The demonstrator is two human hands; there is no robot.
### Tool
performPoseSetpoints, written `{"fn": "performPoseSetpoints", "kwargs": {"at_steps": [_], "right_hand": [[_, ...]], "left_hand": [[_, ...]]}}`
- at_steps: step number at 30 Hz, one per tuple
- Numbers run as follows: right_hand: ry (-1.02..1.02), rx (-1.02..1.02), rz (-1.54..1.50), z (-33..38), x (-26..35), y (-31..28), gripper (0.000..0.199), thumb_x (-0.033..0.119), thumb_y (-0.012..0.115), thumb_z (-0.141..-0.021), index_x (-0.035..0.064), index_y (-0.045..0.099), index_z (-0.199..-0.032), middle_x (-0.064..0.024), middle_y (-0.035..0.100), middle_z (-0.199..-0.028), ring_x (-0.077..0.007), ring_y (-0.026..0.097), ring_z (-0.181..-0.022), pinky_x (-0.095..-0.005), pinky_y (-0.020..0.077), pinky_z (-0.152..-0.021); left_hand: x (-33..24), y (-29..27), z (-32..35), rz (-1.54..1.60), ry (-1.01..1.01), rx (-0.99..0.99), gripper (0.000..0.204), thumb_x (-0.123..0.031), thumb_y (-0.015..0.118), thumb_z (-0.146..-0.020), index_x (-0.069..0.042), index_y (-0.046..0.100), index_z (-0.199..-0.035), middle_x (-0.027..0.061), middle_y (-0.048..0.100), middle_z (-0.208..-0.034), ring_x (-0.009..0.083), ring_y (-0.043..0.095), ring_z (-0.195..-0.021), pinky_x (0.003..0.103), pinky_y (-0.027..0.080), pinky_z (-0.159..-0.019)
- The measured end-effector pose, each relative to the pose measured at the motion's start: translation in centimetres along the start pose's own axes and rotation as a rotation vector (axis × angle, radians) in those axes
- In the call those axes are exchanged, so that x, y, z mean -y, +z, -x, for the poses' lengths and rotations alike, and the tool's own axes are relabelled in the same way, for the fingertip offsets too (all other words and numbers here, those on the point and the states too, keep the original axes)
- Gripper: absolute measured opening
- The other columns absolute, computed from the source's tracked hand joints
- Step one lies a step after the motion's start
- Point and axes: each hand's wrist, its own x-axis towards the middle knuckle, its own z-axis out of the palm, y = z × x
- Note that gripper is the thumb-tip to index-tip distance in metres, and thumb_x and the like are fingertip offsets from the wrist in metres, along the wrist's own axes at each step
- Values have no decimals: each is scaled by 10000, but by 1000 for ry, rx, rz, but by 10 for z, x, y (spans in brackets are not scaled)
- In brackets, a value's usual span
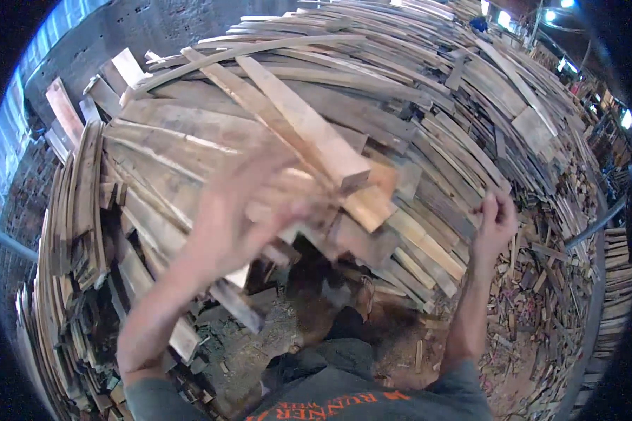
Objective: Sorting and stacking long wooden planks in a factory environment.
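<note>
My left hand (242, 200) is smeared by motion over the wood pile, beside the near ends of two planks. I cannot tell whether it touches them. The upper plank (305, 123) is pale and thick, with its squared end toward me. A longer, browner plank (260, 105) lies slanted along its left side, its yellowish end (369, 210) jutting out below. On the right, my right hand (495, 217) is raised with fingers curled and the thumb pressed against them. A thin board (467, 147) in the pile ends near its fingertips; what the fingers hold, if anything, is hidden.
Long boards are stacked across the back (358, 59) and fan out to the left (81, 203). Short offcuts (541, 302) litter the right side. A grey wall (126, 31) stands behind. Dusty ground (249, 351) shows by my feet, with a plank end (239, 305) sticking out above it.
</note>
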Motion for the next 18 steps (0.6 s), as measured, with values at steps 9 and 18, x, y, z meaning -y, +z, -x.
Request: {"fn": "performPoseSetpoints", "kwargs": {"at_steps": [9, 18], "right_hand": [[-283, 524, 3, -246, -126, 123, 193, 171, 609, -956, 2, 671, -1026, 10, 594, -799, -50, 533, -699, -227, 452, -618], [145, 695, -219, -400, -306, 301, 337, 277, 642, -911, 61, 634, -1170, -11, 631, -961, -98, 572, -782, -242, 474, -613]], "left_hand": [[120, 110, -120, -168, -453, 242, 685, -456, 625, -871, 22, 483, -1340, 268, 442, -1395, 406, 424, -1302, 437, 376, -1073], [121, 147, -108, -14, -873, 97, 922, -428, 715, -781, 32, 307, -1468, 246, 306, -1520, 355, 225, -1447, 401, 194, -1179]]}}
